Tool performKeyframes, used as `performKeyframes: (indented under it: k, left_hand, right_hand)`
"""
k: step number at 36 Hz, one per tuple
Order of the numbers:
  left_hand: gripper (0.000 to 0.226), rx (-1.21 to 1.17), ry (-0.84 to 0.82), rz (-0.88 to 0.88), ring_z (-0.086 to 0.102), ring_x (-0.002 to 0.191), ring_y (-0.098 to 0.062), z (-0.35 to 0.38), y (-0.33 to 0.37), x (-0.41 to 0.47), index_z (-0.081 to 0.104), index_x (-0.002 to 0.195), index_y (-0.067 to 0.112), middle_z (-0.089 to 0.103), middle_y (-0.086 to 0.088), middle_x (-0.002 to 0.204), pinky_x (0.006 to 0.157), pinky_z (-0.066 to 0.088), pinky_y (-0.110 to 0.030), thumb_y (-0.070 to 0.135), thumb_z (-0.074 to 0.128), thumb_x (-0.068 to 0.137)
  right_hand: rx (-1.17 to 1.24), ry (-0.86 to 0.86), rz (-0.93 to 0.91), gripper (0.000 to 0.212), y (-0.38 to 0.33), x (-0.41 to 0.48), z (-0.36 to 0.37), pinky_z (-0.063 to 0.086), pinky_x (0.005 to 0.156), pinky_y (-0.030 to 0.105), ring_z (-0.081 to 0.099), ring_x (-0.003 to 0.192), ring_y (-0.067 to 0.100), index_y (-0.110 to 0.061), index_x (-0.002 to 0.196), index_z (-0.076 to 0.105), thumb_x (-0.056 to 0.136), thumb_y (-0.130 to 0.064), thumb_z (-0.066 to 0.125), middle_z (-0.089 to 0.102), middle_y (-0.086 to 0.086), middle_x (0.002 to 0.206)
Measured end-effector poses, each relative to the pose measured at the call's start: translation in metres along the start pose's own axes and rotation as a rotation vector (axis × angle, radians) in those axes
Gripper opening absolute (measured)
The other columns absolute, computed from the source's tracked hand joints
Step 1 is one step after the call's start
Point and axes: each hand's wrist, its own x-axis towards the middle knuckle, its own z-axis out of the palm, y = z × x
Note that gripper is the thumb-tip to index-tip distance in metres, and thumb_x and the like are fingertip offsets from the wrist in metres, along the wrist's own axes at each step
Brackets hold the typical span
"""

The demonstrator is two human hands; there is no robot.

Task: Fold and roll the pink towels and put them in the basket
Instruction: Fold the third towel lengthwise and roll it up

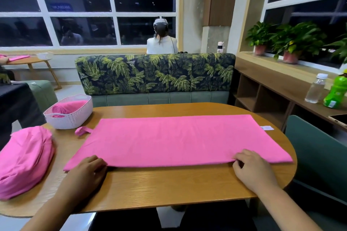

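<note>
A pink towel (174,139) lies spread flat across the wooden table (169,185), folded once, with a white label at its far right corner. My left hand (88,172) grips the towel's near edge close to its left corner. My right hand (251,169) pinches the same near edge toward the right. A white basket (75,116) stands at the table's far left with a rolled pink towel (65,108) inside. A heap of pink towels (24,161) sits on the table's left end.
A leaf-patterned sofa (155,75) runs behind the table, and a person sits beyond it facing away. A shelf on the right carries a clear bottle (315,91), a green bottle (336,93) and potted plants. A green chair (319,155) stands at the right.
</note>
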Motion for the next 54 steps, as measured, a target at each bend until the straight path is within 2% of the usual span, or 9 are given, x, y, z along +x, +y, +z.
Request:
performKeyframes:
  k: [6, 12, 16, 22, 31, 37, 45, 50, 54]
  left_hand:
    - [0.039, 0.001, -0.035, 0.117, 0.064, 0.091, -0.009, 0.0, 0.003, 0.002, 0.077, 0.106, 0.035, 0.066, 0.021, 0.1, 0.075, 0.056, -0.032, 0.048, 0.043, 0.094]
    - [0.03, 0.03, 0.024, 0.163, 0.064, 0.087, -0.011, -0.004, 0.009, -0.001, 0.076, 0.096, 0.031, 0.065, 0.018, 0.095, 0.075, 0.049, -0.025, 0.04, 0.048, 0.093]
    - [0.026, 0.014, 0.042, 0.149, 0.063, 0.086, -0.01, -0.005, 0.011, -0.002, 0.072, 0.095, 0.031, 0.064, 0.019, 0.094, 0.071, 0.053, -0.029, 0.04, 0.047, 0.092]
    - [0.027, 0.018, 0.102, 0.192, 0.064, 0.088, -0.019, -0.009, 0.012, -0.007, 0.072, 0.099, 0.017, 0.066, 0.006, 0.096, 0.079, 0.047, -0.03, 0.031, 0.049, 0.093]
    - [0.027, 0.083, 0.034, 0.168, 0.062, 0.081, -0.023, -0.015, 0.018, -0.004, 0.07, 0.095, 0.02, 0.064, 0.007, 0.089, 0.074, 0.048, -0.036, 0.037, 0.05, 0.092]
    - [0.027, 0.06, -0.026, 0.071, 0.062, 0.08, -0.015, -0.034, 0.01, -0.004, 0.067, 0.095, 0.027, 0.063, 0.011, 0.087, 0.067, 0.043, -0.028, 0.041, 0.045, 0.091]
    - [0.029, 0.124, 0.134, 0.085, 0.055, 0.083, -0.029, -0.041, -0.001, 0.067, 0.062, 0.097, 0.016, 0.059, -0.001, 0.089, 0.072, 0.045, -0.044, 0.034, 0.048, 0.079]
    - [0.026, 0.255, 0.185, 0.019, 0.061, 0.086, -0.033, -0.031, -0.003, 0.13, 0.059, 0.096, 0.017, 0.065, -0.006, 0.09, 0.079, 0.044, -0.049, 0.03, 0.045, 0.078]
    - [0.019, 0.287, 0.174, -0.024, 0.063, 0.084, -0.033, -0.009, -0.022, 0.181, 0.056, 0.089, 0.018, 0.067, -0.005, 0.083, 0.083, 0.043, -0.05, 0.029, 0.045, 0.078]
  right_hand:
    - [0.078, -0.157, -0.167, 0.029, 0.004, 0.001, -0.001, 0.036, 0.093, 0.013, 0.049, 0.111, -0.005, -0.035, 0.124, 0.071, 0.104, -0.02, 0.056, 0.056, -0.029, 0.113]
    - [0.089, -0.113, -0.17, 0.019, 0.007, 0.0, 0.001, 0.045, 0.094, 0.024, 0.049, 0.105, -0.003, -0.032, 0.11, 0.07, 0.101, -0.019, 0.06, 0.057, -0.024, 0.105]
    - [0.086, -0.106, -0.189, 0.017, 0.007, -0.001, 0.0, 0.044, 0.09, 0.02, 0.05, 0.104, -0.004, -0.036, 0.102, 0.065, 0.099, -0.02, 0.062, 0.056, -0.026, 0.102]
    - [0.126, 0.035, -0.207, 0.018, 0.005, -0.011, -0.003, 0.045, 0.094, 0.026, 0.057, 0.104, 0.003, -0.029, 0.109, 0.068, 0.101, -0.014, 0.062, 0.061, -0.022, 0.106]
    - [0.119, -0.059, -0.138, 0.02, -0.003, -0.013, -0.012, 0.049, 0.103, 0.03, 0.053, 0.11, 0.0, -0.03, 0.121, 0.063, 0.108, -0.022, 0.051, 0.057, -0.022, 0.114]
    - [0.021, -0.102, -0.083, 0.031, 0.001, -0.007, -0.022, 0.037, 0.112, 0.029, 0.051, 0.127, 0.007, -0.026, 0.136, 0.06, 0.111, -0.027, 0.041, 0.058, -0.015, 0.131]
    - [-0.072, 0.167, -0.153, 0.031, 0.003, 0.061, -0.022, 0.043, 0.102, 0.05, 0.061, 0.117, 0.024, -0.022, 0.119, 0.068, 0.108, -0.021, 0.039, 0.069, -0.003, 0.12]
    - [-0.189, 0.167, -0.207, 0.035, -0.001, 0.128, -0.021, 0.034, 0.093, 0.045, 0.058, 0.105, 0.022, -0.028, 0.113, 0.06, 0.1, -0.027, 0.028, 0.064, -0.006, 0.108]
    - [-0.231, 0.142, -0.186, 0.027, 0.004, 0.188, -0.004, 0.037, 0.09, 0.044, 0.06, 0.101, 0.021, -0.034, 0.11, 0.06, 0.1, -0.026, 0.036, 0.067, -0.01, 0.106]
